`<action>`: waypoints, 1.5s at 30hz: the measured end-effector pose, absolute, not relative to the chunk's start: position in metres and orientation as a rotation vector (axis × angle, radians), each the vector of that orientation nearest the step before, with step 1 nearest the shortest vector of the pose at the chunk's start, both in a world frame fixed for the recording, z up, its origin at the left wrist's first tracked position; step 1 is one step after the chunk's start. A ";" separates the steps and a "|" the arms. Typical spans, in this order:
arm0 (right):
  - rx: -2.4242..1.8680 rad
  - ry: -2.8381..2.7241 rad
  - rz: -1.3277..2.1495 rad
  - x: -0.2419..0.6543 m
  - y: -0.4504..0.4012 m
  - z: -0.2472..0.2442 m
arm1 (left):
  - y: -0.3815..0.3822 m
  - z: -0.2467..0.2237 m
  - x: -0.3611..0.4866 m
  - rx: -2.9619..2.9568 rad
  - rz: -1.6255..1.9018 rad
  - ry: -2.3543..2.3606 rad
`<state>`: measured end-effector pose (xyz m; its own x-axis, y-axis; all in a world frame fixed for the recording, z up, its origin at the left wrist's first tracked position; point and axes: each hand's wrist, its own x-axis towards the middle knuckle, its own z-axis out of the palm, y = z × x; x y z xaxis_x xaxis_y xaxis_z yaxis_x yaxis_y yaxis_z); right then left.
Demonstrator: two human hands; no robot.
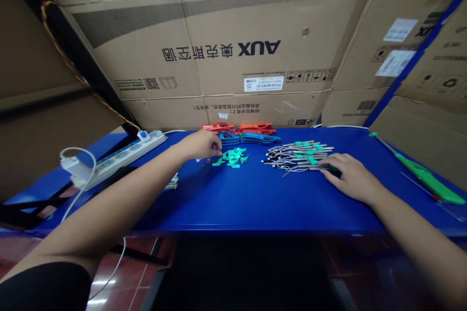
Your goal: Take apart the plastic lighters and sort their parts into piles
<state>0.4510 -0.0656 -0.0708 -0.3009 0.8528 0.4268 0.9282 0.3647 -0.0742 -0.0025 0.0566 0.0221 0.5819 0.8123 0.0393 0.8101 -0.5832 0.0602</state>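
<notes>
Judging by the reach of the left hand (204, 144), probably in the middle of picking among the teal pieces (233, 156), heaped loose near the middle of the tabletop (237, 204), just in front of the blue tools (260, 138). With left fingers curled in at the heap's left edge, impossible to tell whether grasping a piece or not. Across to the right, right hand (348, 174) at the right ends of the rods (314, 156), fingers over the nearest; no telling, either, whether gripping or merely resting there. To do this well, pinch one piece by an edge and lift straight up, clear of overlapping neighbours. Mind the tiny bits (208, 160) just left of the heap (easy to sweep aside with a passing knuckle). Press only lightly on the right, so as not to roll the rods or tug the wires (275, 151) trailing from their left ends.
</notes>
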 end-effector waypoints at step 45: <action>-1.229 -2.484 0.221 0.196 0.037 -0.062 | 0.067 0.003 -0.044 2.315 0.576 1.601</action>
